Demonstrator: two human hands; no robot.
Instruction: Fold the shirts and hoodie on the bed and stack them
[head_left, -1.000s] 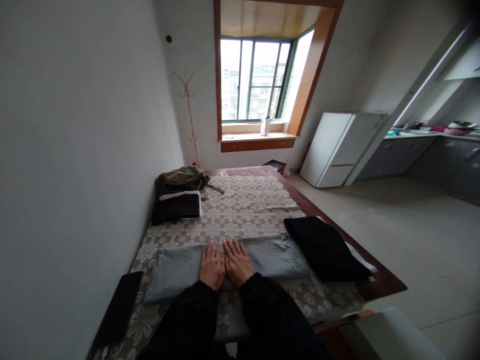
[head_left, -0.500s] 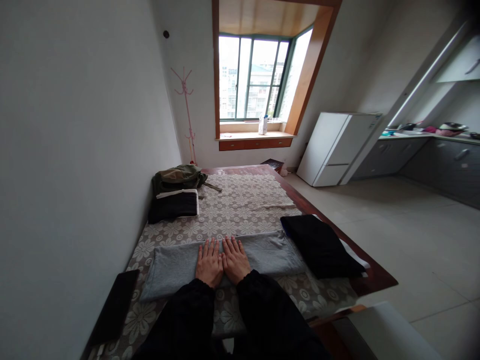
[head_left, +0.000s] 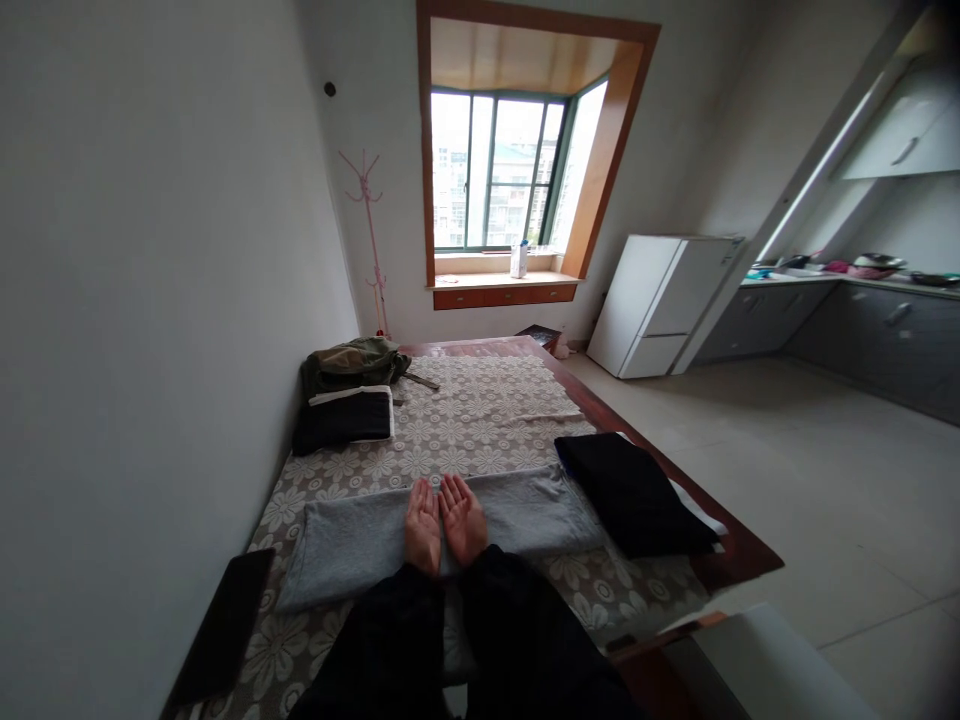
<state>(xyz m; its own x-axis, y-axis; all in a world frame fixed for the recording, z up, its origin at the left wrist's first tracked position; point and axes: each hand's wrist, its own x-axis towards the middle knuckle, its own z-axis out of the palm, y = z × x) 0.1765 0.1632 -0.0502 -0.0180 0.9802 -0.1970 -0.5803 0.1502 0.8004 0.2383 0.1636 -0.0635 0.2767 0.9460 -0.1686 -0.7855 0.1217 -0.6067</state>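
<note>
A grey garment (head_left: 352,540), folded into a long flat strip, lies across the near part of the table; its exact kind does not show. Over its middle are both my hands, side by side with palms turned up. My left hand (head_left: 423,525) has its fingers stretched out and holds nothing. Close beside it, my right hand (head_left: 463,520) is likewise open with bare palm. Whether the backs of the hands touch the cloth I cannot tell. To the right lies a folded black garment (head_left: 634,495) with white cloth under its edge.
A patterned tablecloth (head_left: 480,400) covers the wooden table. At its far left are an olive backpack (head_left: 349,362) and a folded black cloth (head_left: 341,420). A dark flat slab (head_left: 225,625) lies by the wall at near left. A white fridge (head_left: 652,305) stands beyond.
My hands have turned from palms down, flat on the grey garment, to palms up. The garment has stayed in place. The view has tilted slightly upward.
</note>
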